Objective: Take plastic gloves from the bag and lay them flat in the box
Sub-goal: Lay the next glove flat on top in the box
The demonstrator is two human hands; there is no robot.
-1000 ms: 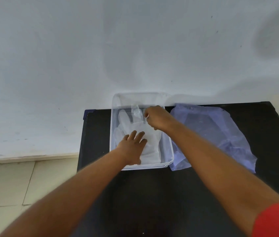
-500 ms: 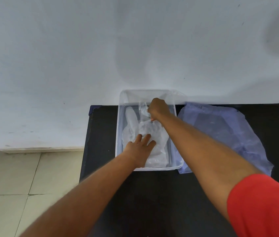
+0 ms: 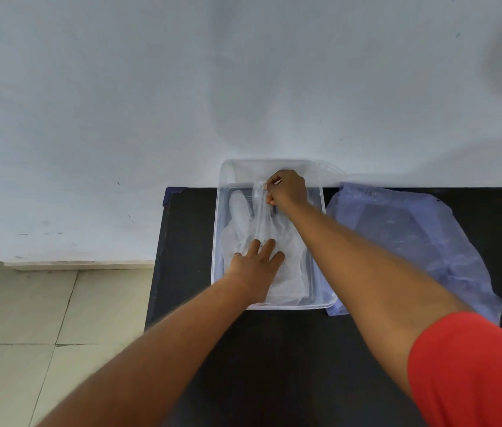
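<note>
A clear plastic box (image 3: 217,241) stands on the black table, its far end against the white wall. Inside it lies a thin, see-through plastic glove (image 3: 289,272), cuff toward me. My left hand (image 3: 255,266) presses flat on the glove's palm area, fingers spread. My right hand (image 3: 286,191) is at the far end of the box, pinching one finger of the glove and holding it stretched away from me. The bluish plastic bag (image 3: 413,241) lies flat on the table just right of the box.
The black table (image 3: 274,349) ends at its left edge near the box; tiled floor (image 3: 27,318) lies beyond. The white wall (image 3: 181,87) rises directly behind the box and the bag.
My right hand has moved farther toward the wall end of the box, drawing the glove finger out straight. My left hand has stayed pressed on the glove.
</note>
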